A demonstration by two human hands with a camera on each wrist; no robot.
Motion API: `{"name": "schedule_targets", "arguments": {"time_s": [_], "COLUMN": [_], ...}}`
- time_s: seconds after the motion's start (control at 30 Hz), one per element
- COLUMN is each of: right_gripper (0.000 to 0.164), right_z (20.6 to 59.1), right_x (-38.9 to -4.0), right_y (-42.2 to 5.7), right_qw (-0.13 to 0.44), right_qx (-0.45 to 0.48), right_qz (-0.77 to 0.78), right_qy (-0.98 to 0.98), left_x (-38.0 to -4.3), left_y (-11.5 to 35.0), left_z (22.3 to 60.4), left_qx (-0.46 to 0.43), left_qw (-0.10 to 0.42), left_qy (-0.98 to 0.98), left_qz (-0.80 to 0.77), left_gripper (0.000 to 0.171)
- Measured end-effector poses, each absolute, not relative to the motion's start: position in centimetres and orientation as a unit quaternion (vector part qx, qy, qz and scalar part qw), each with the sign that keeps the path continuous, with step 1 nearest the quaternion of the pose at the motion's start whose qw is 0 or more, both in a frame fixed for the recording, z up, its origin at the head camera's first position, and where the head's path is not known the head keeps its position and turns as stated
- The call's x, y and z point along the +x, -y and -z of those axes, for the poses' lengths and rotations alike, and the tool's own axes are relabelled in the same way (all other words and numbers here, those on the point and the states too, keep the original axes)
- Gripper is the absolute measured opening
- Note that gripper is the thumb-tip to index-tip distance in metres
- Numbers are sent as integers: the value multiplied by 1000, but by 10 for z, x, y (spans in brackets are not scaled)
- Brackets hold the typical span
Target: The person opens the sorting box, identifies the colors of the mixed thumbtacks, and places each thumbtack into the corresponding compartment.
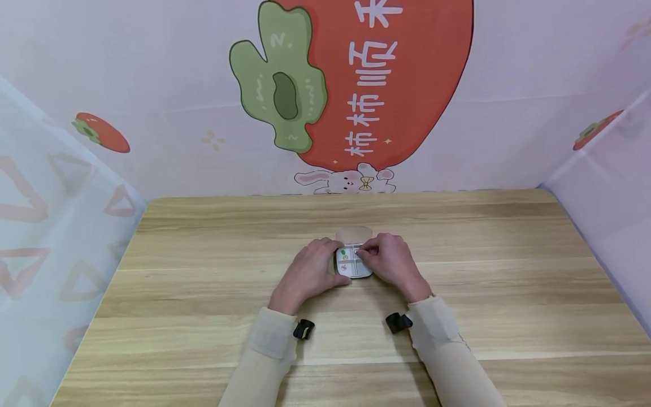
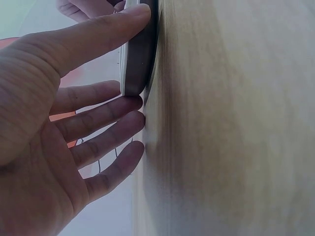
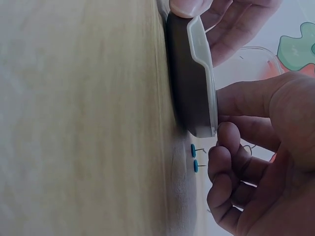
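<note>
A small white pill box (image 1: 348, 262) with a dark underside lies on the table, its see-through lid (image 1: 354, 234) swung back on the far side. Dividers split it into compartments, and small green, yellow and red spots show on the left side. My left hand (image 1: 311, 270) grips the box from the left, thumb (image 2: 108, 32) along the near side and fingers around the far side. At the upper right compartment, my right hand (image 1: 393, 260) pinches a small dark thing (image 1: 357, 252) between thumb and forefinger; its kind cannot be told. The other right fingers are curled.
Two blue thumbtacks, one of them a blue tack (image 3: 196, 165), stand points up on the table near the box, seen in the right wrist view. The wooden table (image 1: 203, 294) meets a printed cloth backdrop (image 1: 178, 141) at its far edge.
</note>
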State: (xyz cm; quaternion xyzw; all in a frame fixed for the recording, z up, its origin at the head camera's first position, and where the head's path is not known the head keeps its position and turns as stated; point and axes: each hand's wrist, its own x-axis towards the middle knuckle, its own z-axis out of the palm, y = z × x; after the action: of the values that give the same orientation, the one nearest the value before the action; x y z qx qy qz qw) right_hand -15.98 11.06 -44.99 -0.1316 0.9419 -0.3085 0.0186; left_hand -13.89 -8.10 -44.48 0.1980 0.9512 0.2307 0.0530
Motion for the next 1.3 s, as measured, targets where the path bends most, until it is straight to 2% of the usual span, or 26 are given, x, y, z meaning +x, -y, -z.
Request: {"name": "schedule_targets", "arguments": {"time_s": [0.7, 1.03, 1.3], "right_gripper": [14, 8, 9], "right_z": [447, 440, 435], "right_x": [-159, -160, -164], "right_y": [-113, -123, -139], "right_qw": [25, 25, -7], "right_qx": [-119, -116, -98], "right_qz": [300, 350, 399], "right_qy": [-946, -929, -912], "left_x": [-139, -138, -138], "left_y": [79, 79, 79], "left_z": [443, 445, 445], "left_qx": [192, 184, 181], "left_qw": [60, 66, 66], "left_qy": [-952, -953, -954], "left_qz": [-231, -232, -229], "left_gripper": [71, 72, 74]}}
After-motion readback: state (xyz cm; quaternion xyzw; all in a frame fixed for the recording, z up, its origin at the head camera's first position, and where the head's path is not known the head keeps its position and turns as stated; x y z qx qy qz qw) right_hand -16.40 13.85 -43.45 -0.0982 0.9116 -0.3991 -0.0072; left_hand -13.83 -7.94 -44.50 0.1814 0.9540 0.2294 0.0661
